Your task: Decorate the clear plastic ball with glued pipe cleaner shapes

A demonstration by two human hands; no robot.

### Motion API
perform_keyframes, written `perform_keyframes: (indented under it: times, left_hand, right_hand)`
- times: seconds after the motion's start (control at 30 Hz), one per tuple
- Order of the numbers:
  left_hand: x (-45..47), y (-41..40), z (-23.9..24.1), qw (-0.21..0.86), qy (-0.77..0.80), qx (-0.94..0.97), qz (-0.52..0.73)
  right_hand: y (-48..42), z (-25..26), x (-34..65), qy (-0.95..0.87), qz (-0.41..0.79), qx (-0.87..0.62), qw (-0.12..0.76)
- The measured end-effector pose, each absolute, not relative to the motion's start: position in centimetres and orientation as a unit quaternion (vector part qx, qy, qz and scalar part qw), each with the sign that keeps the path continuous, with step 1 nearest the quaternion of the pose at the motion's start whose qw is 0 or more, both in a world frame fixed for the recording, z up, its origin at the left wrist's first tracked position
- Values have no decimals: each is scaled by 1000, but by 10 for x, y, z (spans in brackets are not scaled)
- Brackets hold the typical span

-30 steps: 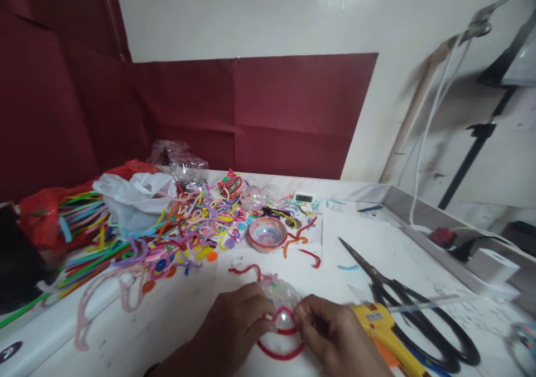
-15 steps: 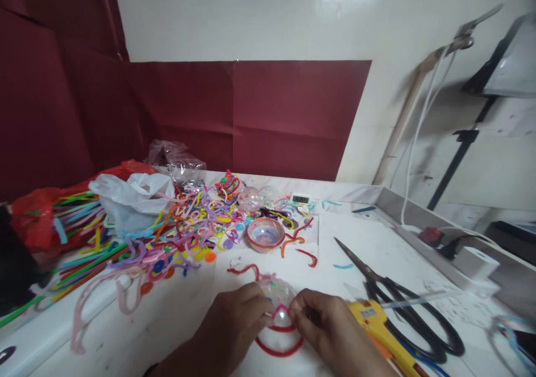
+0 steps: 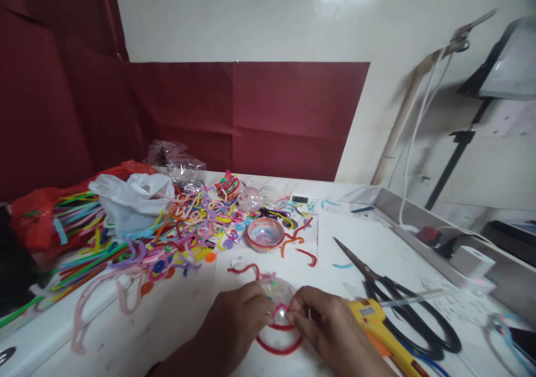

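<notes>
In front of me lies a clear plastic dome (image 3: pixel 280 289), trimmed with red pipe cleaner (image 3: pixel 280 350) in curved bands along its near side. A short pink pipe cleaner (image 3: pixel 281 308) is bent to a peak over a shiny round spot on it. My left hand (image 3: pixel 238 321) pinches at the left end of the pink piece, fingertips against the dome. From the right, my right hand (image 3: pixel 324 318) pinches at its other end, thumb and forefinger together. The fingers hide both ends. Beyond the dome, a red pipe cleaner (image 3: pixel 247 268) curls on the white sheet.
A decorated bowl (image 3: pixel 265 235) stands behind the dome. Loose pipe cleaners (image 3: pixel 201 209) heap up at the left beside a white plastic bag (image 3: pixel 134 198). Black-handled scissors (image 3: pixel 397 296) and a yellow glue gun (image 3: pixel 379 332) lie close to my right hand. A power strip (image 3: pixel 444 265) runs along the right edge.
Both hands stay at the dome with hardly any movement. My right fingers have shifted very slightly at the pink pipe cleaner. The view has turned a little to the right.
</notes>
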State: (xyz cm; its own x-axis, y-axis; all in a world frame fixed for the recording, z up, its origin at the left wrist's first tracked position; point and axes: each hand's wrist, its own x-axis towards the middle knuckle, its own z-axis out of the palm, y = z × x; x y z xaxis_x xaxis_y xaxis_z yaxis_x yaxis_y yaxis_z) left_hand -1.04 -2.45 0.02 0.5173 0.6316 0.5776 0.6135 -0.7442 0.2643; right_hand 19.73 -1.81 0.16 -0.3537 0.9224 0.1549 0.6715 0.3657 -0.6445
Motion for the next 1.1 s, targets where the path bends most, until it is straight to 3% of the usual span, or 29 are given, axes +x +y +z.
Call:
perform_keyframes:
  times: [0.3,0.6,1.1]
  left_hand:
    - [-12,-23,3,-22,333,883,330]
    - [-15,-18,1,-43,345,888,302]
    - [-14,-14,15,-128,283,914,260]
  right_hand:
    - [-14,9,198,-834,205,-432,275]
    - [-16,32,204,-886,152,-368,237]
    - [-12,30,202,-926,-48,-332,172]
